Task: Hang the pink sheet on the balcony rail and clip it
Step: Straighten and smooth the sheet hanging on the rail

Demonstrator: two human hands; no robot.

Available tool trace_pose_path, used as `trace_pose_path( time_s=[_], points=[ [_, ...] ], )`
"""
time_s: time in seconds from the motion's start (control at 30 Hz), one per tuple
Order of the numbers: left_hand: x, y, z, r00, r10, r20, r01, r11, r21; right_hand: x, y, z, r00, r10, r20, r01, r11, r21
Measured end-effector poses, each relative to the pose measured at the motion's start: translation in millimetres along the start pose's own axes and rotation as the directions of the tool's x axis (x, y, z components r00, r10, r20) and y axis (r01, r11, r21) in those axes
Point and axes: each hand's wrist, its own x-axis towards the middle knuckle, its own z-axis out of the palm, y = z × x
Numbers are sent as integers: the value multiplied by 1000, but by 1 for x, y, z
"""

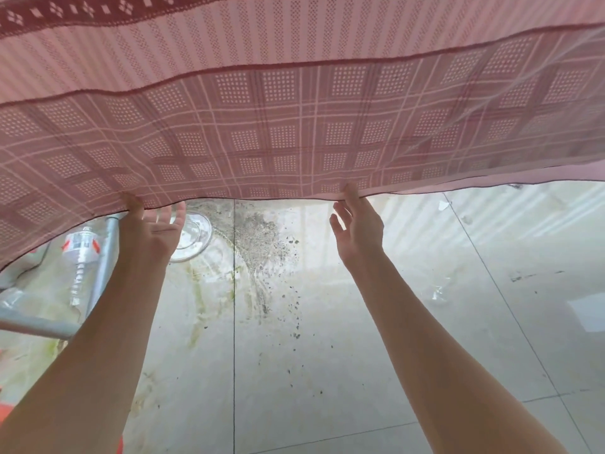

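Note:
The pink sheet [294, 126], checked with dotted squares and a dark patterned border at the top left, spreads across the whole upper half of the view. My left hand [150, 231] pinches its lower hem near the left, fingers curled up behind the cloth. My right hand [358, 227] grips the same hem further right, thumb and fingertips on the edge. Both arms reach forward and up. The balcony rail is hidden behind the sheet. No clip is in sight.
Below lies a pale tiled floor [327, 355] with dirt specks and a greenish stain. A clear plastic bottle [80, 257] and a grey metal pipe [104, 267] sit at the left; a round glass dish [193, 237] lies behind my left hand.

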Motion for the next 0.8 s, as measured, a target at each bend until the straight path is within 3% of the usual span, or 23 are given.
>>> trace_pose_path(
  time_s=[0.17, 0.3, 0.37, 0.43, 0.6, 0.8],
  points=[
    [-15, -21, 7, 999, -34, 2, 34, 999, -34, 2, 0, -2, 999, 17, 40, -16, 999, -28],
    [-51, -73, 8, 978, -153, 141, 120, 968, 220, 13, -22, -20, 983, 106, 148, -84, 985, -148],
    [-70, -105, 18, 940, -243, 238, 165, 937, 307, 20, -45, -43, 934, 210, 287, -124, 948, -292],
    [-88, -131, 34, 889, -333, 313, 203, 902, 382, 27, -69, -71, 888, 288, 358, -169, 930, -328],
    [-126, -187, 78, 787, -478, 389, 287, 843, 455, 33, -118, -124, 937, 125, 327, -128, 992, -14],
    [-146, -234, 114, 800, -466, 378, 320, 864, 388, 51, -171, -152, 997, -63, 47, 39, 918, 396]
  ],
)
